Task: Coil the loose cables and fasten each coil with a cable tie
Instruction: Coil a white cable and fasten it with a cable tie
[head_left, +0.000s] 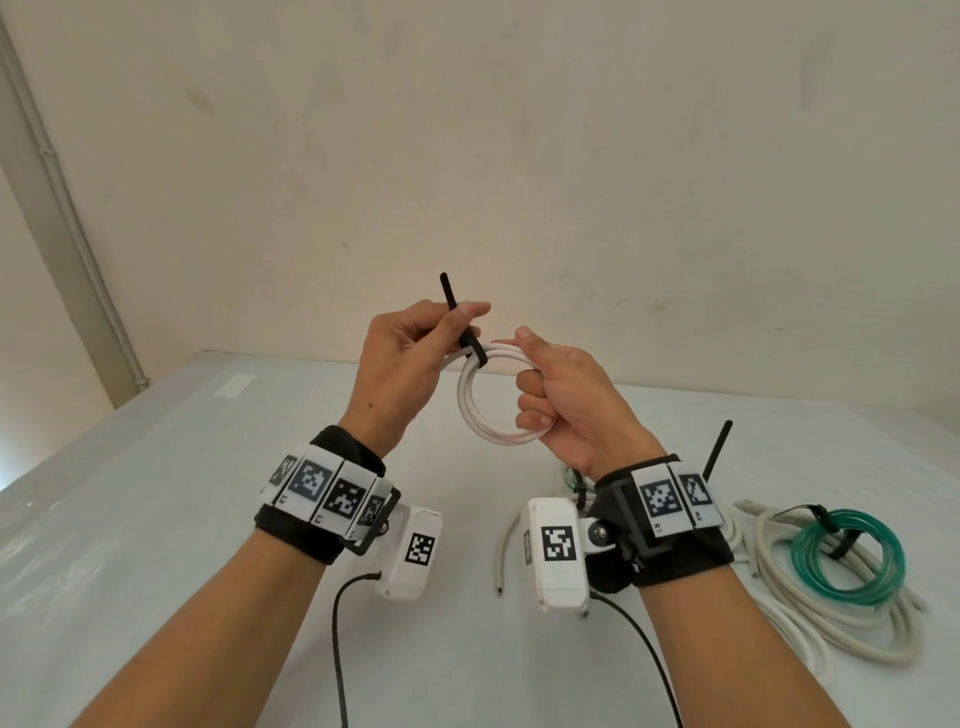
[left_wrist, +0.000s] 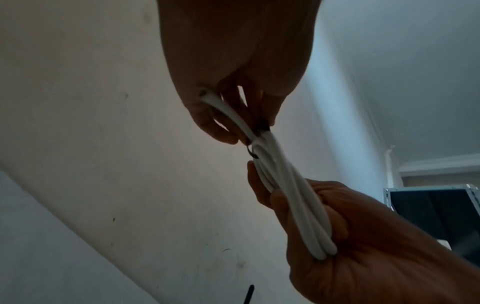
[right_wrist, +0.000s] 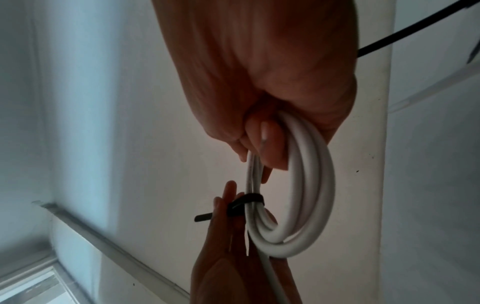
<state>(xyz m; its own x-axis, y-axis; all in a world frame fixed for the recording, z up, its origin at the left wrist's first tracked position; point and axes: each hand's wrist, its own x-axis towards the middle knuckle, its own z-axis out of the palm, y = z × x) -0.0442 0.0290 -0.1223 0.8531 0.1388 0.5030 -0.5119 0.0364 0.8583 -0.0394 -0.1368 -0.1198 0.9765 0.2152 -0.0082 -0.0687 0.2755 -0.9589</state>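
Holding a white cable coil (head_left: 500, 399) up above the table (head_left: 156, 519), the right hand (head_left: 569, 402) has its fingers (head_left: 530, 387) curled through the ring and wrapped round the coil's right side, thumb laid along the top strands. From the right wrist the same coil (right_wrist: 301, 185) hangs from that fist as several loops lying side by side.

The left hand (head_left: 402, 364) is just left of the coil, with thumb and forefinger pinching a black cable tie (head_left: 462, 325) that is looped round the coil's top left. The tie's free tail sticks up and to the left past the fingertips. In the right wrist view the tie (right_wrist: 246, 200) forms a snug band across the strands, and its short end pokes out beyond the left hand's fingers (right_wrist: 228, 197). In the left wrist view the strands (left_wrist: 285, 195) run from the left hand (left_wrist: 233, 72) down into the right hand (left_wrist: 363, 236), with the dark tie (left_wrist: 261, 128) only partly visible at the pinch.

On the table, below and right of the held coil, a green cable coil (head_left: 852, 556) bound with a black tie rests on a pile of loose off-white cables (head_left: 831, 623).

Both wrists wear black bands carrying white blocks printed with square black-and-white code markers (head_left: 558, 543); tiny characters beneath them are too small to read.
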